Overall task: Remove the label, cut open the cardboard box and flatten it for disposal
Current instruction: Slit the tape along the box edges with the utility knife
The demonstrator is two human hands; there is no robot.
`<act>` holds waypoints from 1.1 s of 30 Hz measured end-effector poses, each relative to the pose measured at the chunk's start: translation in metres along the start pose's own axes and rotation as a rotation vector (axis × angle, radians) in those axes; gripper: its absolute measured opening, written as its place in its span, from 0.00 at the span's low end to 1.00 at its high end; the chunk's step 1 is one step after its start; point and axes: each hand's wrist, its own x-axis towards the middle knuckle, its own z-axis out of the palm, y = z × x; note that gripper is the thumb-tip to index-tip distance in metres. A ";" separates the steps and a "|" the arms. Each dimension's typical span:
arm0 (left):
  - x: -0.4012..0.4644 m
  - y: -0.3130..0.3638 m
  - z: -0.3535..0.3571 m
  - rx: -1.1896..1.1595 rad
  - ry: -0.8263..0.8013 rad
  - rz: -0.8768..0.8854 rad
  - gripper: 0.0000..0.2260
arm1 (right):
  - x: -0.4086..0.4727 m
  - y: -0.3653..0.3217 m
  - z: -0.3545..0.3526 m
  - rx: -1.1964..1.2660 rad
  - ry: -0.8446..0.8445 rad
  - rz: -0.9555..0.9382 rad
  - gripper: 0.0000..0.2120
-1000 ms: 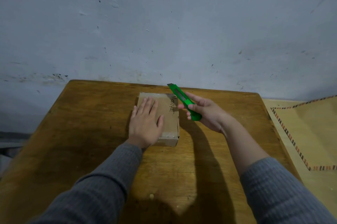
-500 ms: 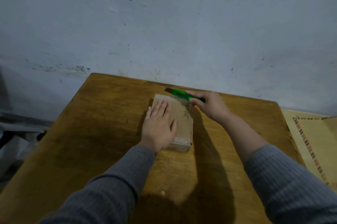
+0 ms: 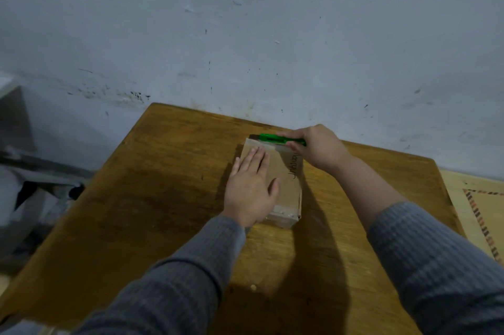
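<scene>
Box: we see a small brown cardboard box [image 3: 283, 179] lying flat on the wooden table [image 3: 163, 198], toward the table's far edge and a little right of its middle. Its long side runs near to far.
Box markings: dark handwriting [image 3: 294, 167] runs along the right part of the top face; we cannot read it. Pale tape [image 3: 268, 147] crosses the far end of the top, and more pale tape covers the near end face.
Left hand: our left hand [image 3: 252, 190] lies palm down on the left part of the box top, fingers straight and close together, pointing far, thumb spread to the right. It presses on the box and grips nothing.
Right hand: our right hand [image 3: 317, 147] sits at the far right corner of the box, fingers curled tight around the handle of a green utility knife [image 3: 275, 138].
Knife: it lies roughly level along the far edge of the box, tip pointing left. The tip is at the far left corner; we cannot tell whether the blade touches the cardboard.
Sleeves: both forearms wear grey ribbed sleeves [image 3: 191, 266]; the right one is pushed up.
Surroundings: a scuffed pale wall [image 3: 245, 34] stands just behind the table. A light mat with a patterned border [image 3: 482, 220] lies to the right of the table.
</scene>
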 end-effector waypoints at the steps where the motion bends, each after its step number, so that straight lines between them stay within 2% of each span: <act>1: 0.000 0.000 0.000 0.000 0.000 0.000 0.30 | 0.001 -0.001 -0.001 -0.030 -0.008 -0.007 0.16; 9: 0.000 0.003 0.000 -0.030 0.013 -0.038 0.30 | 0.007 0.006 -0.004 -0.189 -0.073 -0.032 0.17; 33: 0.000 0.006 -0.004 -0.006 -0.060 -0.061 0.30 | -0.021 0.027 -0.018 -0.234 -0.071 0.070 0.17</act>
